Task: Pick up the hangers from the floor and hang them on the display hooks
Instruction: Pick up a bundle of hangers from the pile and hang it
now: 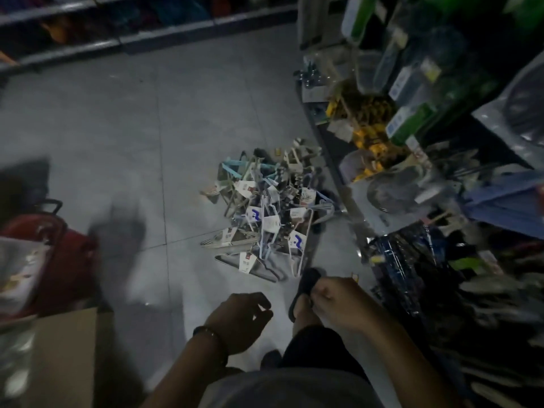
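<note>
A tangled pile of hangers [266, 216] with paper tags lies on the grey tiled floor, close to the foot of the display rack [441, 178] on the right. Both hands hang below the pile, nearer to me. My left hand [240, 319] has loosely curled fingers and holds nothing. My right hand [335, 301] is also loosely curled and looks empty, hovering over my sandalled foot [304, 293]. Neither hand touches the hangers. The picture is dark and blurred.
The rack on the right is crowded with packaged goods, yellow items [365, 125] and dark bundles. A red basket [50, 254] and a cardboard box [64, 357] stand at the lower left. Low shelves [117, 39] run along the far side of the aisle.
</note>
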A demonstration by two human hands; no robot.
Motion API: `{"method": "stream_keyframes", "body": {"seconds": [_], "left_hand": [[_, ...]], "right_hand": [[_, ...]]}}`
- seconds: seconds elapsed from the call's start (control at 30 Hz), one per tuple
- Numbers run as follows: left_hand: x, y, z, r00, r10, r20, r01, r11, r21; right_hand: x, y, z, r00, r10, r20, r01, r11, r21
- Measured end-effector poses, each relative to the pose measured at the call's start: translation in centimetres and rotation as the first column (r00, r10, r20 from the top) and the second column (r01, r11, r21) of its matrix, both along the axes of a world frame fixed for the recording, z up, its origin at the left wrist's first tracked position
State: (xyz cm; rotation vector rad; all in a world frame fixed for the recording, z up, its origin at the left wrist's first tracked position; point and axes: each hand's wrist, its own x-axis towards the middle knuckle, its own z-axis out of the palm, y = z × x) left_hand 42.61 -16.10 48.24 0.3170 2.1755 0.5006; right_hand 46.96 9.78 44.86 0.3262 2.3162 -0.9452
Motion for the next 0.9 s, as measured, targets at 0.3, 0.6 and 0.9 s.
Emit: {"method": "stream_keyframes", "body": {"seconds": [0.3, 0.6, 0.9], "left_hand": [[-16.6, 6.2, -9.9, 0.987, 0.145, 0.072, -0.138, 0.986, -0.096], [-30.0, 10.6, -34.3, 0.930, 0.217, 0.297, -0.187, 0.974, -0.128], [-39.7, 9.9, -61.8, 0.823, 0.524, 0.218, -0.486, 0.849, -0.207]], "right_hand": [[-22.0, 6.9, -13.2, 0.986, 0.054, 0.160, -0.051, 0.998, -0.024], [-31.5, 8.5, -37.8, 0.942, -0.020, 0.335, 0.004, 0.999, 0.049], [-35.6, 5.3, -60.0, 0.982, -0.025, 0.189, 0.001, 0.992, 0.128]]}}
